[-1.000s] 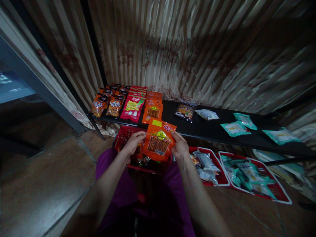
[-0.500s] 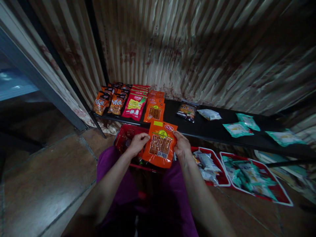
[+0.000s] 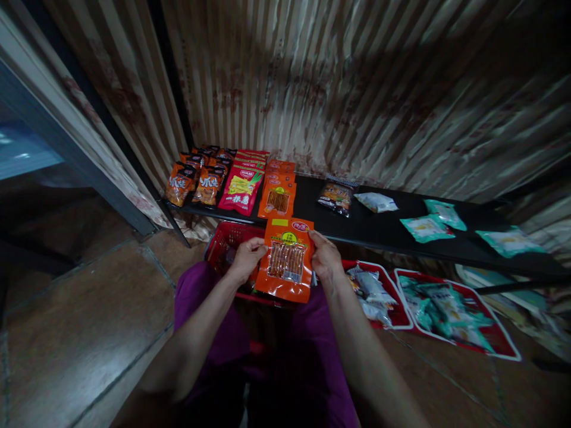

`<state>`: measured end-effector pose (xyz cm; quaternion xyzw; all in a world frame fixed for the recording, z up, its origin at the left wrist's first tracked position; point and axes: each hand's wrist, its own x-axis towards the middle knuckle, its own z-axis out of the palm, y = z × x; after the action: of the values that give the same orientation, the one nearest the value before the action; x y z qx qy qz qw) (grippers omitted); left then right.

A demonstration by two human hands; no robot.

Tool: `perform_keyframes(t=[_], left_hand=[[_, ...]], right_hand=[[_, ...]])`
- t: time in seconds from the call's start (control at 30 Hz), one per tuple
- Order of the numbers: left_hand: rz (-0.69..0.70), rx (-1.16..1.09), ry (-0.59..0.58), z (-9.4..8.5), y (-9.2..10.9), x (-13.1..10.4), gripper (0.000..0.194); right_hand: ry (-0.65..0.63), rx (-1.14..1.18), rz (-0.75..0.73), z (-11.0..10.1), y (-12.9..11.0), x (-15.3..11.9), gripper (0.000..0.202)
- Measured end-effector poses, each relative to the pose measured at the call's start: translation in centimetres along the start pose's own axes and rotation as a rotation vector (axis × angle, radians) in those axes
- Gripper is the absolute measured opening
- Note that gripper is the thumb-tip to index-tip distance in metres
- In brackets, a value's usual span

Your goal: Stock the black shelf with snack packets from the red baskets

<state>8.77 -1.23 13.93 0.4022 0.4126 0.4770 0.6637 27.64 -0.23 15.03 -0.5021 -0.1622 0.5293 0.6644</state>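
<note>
An orange snack bag [image 3: 282, 288] with a clear window showing brown sticks is held face up above my lap. My left hand [image 3: 247, 260] pinches its left edge, fingers closed. On the opposite edge, my right hand [image 3: 326, 257] grips the bag near its upper right corner. Just beyond it, a row of matching orange bags [image 3: 277, 201] overlaps on the black shelf [image 3: 307, 208]. Beneath the held bag is a red basket [image 3: 218, 246], its contents mostly hidden.
Left on the shelf are black-and-orange bags [image 3: 209, 184] and red bags [image 3: 241, 189]. Farther right lie a dark bag [image 3: 335, 198], a white bag [image 3: 376, 202] and green packets [image 3: 427, 228]. Two more red baskets [image 3: 404, 306] of packets stand on the floor, right. A pleated curtain [image 3: 285, 89] hangs behind.
The orange bag has turned slightly and sits a little farther left, with both hands still on it. The whole view has shifted slightly.
</note>
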Motion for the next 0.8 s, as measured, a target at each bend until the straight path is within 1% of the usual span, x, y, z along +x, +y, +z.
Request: perform_keyframes(t=[0.07,0.17,0.33,0.47,0.63,0.8], left_hand=[[0.010,0.002,0.035,0.1,-0.1,0.0,0.013],[0.024,-0.001,0.069,0.2,-0.2,0.0,0.013],[0.044,-0.044,0.131,0.2,-0.3,0.3,0.013],[0.045,-0.084,0.200,0.2,-0.4,1.0,0.013],[0.090,-0.120,0.258,0.4,-0.1,1.6,0.014],[0.115,-0.160,0.320,1.1,0.2,1.8,0.011]], right_hand=[[-0.006,-0.006,0.005,0.0,-0.2,-0.3,0.013],[-0.029,-0.021,0.020,0.0,-0.5,-0.7,0.018],[-0.149,-0.043,0.047,-0.1,-0.9,-1.9,0.032],[-0.222,-0.072,0.082,-0.5,-1.2,-3.2,0.037],[-0.279,-0.108,0.127,-1.3,-1.2,-4.7,0.039],[-0.295,-0.100,0.124,-1.8,-0.6,-5.8,0.042]])
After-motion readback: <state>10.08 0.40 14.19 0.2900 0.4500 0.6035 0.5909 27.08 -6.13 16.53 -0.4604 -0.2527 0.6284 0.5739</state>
